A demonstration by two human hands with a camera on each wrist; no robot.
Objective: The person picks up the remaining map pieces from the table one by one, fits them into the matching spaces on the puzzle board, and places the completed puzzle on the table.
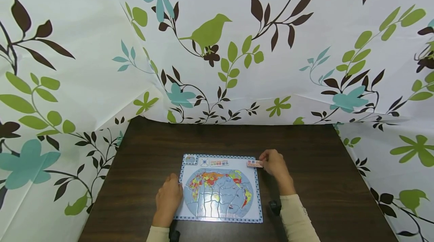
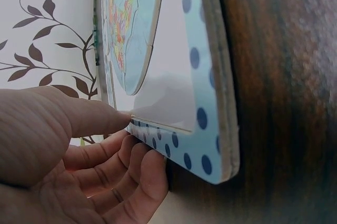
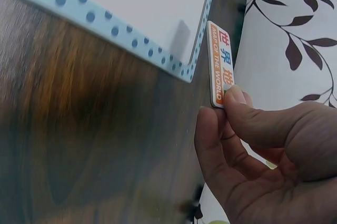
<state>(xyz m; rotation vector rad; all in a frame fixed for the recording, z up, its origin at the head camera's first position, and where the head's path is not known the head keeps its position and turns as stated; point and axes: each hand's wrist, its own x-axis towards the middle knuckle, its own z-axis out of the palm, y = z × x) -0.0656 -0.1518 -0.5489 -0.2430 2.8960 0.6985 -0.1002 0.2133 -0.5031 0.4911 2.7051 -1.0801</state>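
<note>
A world map puzzle board with a blue dotted border lies on the table, its oval map of assembled pieces visible. My left hand grips the board's left edge; in the left wrist view the thumb is on the border and the other fingers curl at the side. My right hand pinches the end of a small rectangular title piece between thumb and fingers. That piece carries coloured characters and "MAP OF THE WORLD" on an orange strip. It is held by the board's upper right corner.
The dark wooden table extends around the board. Behind and beside it hangs a white cloth printed with leaves, flowers and a bird. A second title label and a compass-star picture show along the board's top.
</note>
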